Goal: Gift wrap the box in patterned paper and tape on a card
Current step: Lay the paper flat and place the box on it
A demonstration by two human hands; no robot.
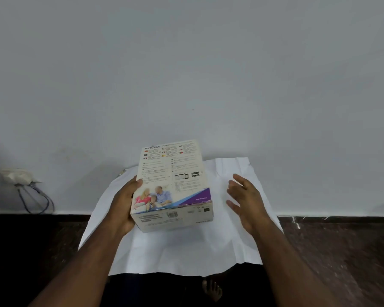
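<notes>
One white sheet, dark floor

There is only one view, from a camera worn on the person's head. It looks forward and down, from close above, at the two forearms and the white paper on the dark floor. The wide lens also takes in much of the pale wall behind.

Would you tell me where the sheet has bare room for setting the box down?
Bare paper lies between the box and the near edge. The left hand crowds one side; the right hand hovers over the other.
</notes>
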